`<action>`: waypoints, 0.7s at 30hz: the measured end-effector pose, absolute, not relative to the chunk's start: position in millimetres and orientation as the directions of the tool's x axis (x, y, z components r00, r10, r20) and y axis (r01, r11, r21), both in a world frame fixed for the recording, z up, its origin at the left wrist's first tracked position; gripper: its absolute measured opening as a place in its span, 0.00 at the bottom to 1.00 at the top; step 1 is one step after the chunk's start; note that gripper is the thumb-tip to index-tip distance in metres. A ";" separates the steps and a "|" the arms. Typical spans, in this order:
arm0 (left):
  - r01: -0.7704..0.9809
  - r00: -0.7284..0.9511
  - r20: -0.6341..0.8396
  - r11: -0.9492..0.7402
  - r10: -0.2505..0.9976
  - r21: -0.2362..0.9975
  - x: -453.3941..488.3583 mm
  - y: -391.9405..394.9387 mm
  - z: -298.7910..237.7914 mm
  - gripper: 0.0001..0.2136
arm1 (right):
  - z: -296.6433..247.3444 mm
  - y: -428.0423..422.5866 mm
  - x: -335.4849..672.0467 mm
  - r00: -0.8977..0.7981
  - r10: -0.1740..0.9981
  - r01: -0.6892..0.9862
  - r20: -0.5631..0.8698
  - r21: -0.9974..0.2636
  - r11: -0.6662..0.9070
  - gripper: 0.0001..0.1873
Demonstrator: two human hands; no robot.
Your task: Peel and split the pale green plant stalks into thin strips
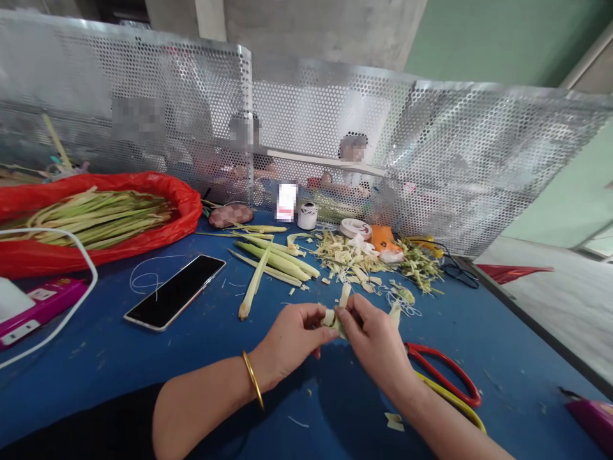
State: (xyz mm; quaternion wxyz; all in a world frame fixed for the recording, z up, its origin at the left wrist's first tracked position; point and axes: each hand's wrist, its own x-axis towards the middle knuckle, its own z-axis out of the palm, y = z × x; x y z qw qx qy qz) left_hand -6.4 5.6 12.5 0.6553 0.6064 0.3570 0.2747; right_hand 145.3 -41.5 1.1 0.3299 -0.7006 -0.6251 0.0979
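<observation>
Both my hands meet over the blue table (215, 358). My left hand (287, 338), with a gold bangle on its wrist, pinches a small folded piece of pale green leaf strip (332, 318). My right hand (371, 338) grips the same piece from the other side, its fingers closed on it. A short end of the strip sticks up between the fingertips. Just right of my right wrist lie red-handled scissors (450, 374).
A black phone (175, 292) lies to the left. Loose leaf stalks (272, 259) and a heap of trimmings (354, 255) lie beyond the hands. A red bag (182, 204) of strips sits at far left. A perforated metal screen (335, 128) stands behind, with other people beyond it.
</observation>
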 end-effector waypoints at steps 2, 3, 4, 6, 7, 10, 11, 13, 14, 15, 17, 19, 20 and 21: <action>0.063 0.553 -0.173 0.166 0.815 0.984 -5.6 5.8 9.4 0.11 | -1.2 -40.4 144.5 0.196 0.943 0.800 0.267 -0.600 0.004 0.15; 0.051 0.537 -0.195 0.199 0.821 0.979 -5.6 5.9 8.5 0.14 | -2.6 -39.8 144.3 0.196 0.944 0.792 0.267 -0.611 0.009 0.15; 0.035 0.525 -0.215 0.231 0.824 0.972 -5.7 6.1 8.0 0.16 | -3.8 -39.0 144.2 0.198 0.943 0.779 0.268 -0.627 0.014 0.15; 0.007 0.510 -0.239 0.274 0.826 0.962 -6.1 6.6 8.1 0.16 | -4.4 -37.4 144.9 0.214 0.942 0.728 0.259 -0.685 0.023 0.15; -0.007 0.506 -0.244 0.287 0.828 0.958 -6.3 7.0 8.6 0.15 | -3.2 -36.6 145.6 0.222 0.947 0.682 0.233 -0.731 0.020 0.15; -0.040 0.471 -0.255 0.309 0.845 0.950 -6.5 9.6 10.1 0.12 | 6.7 -35.9 149.3 0.174 0.983 0.460 0.066 -0.888 -0.021 0.14; -0.049 0.453 -0.261 0.316 0.853 0.948 -6.6 10.8 10.3 0.11 | 11.5 -36.4 151.0 0.137 0.990 0.388 0.016 -0.921 -0.039 0.14; -0.063 0.421 -0.277 0.333 0.864 0.941 -6.7 13.8 9.8 0.10 | 20.6 -38.3 155.4 0.066 0.997 0.297 -0.037 -0.953 -0.055 0.19; -0.069 0.413 -0.282 0.338 0.866 0.939 -6.9 15.2 9.4 0.10 | 24.1 -39.3 158.0 0.040 0.998 0.285 -0.041 -0.957 -0.050 0.23; -0.072 0.411 -0.283 0.340 0.867 0.938 -7.2 16.4 8.9 0.10 | 26.7 -40.3 160.7 0.026 0.999 0.294 -0.036 -0.955 -0.042 0.26; -0.069 0.416 -0.272 0.328 0.868 0.942 -7.8 18.1 8.2 0.11 | 29.0 -41.6 165.9 0.030 1.000 0.359 -0.009 -0.933 -0.019 0.28; -0.066 0.413 -0.253 0.306 0.875 0.950 -8.2 18.5 8.2 0.11 | 29.2 -42.2 169.1 0.069 0.996 0.454 0.054 -0.891 0.017 0.28; -0.065 0.410 -0.244 0.294 0.879 0.954 -8.4 18.4 8.5 0.10 | 29.4 -42.4 169.7 0.084 0.993 0.478 0.080 -0.878 0.030 0.28; -0.064 0.407 -0.233 0.282 0.883 0.957 -8.5 18.1 8.8 0.09 | 30.0 -42.8 169.6 0.087 0.992 0.473 0.091 -0.880 0.039 0.27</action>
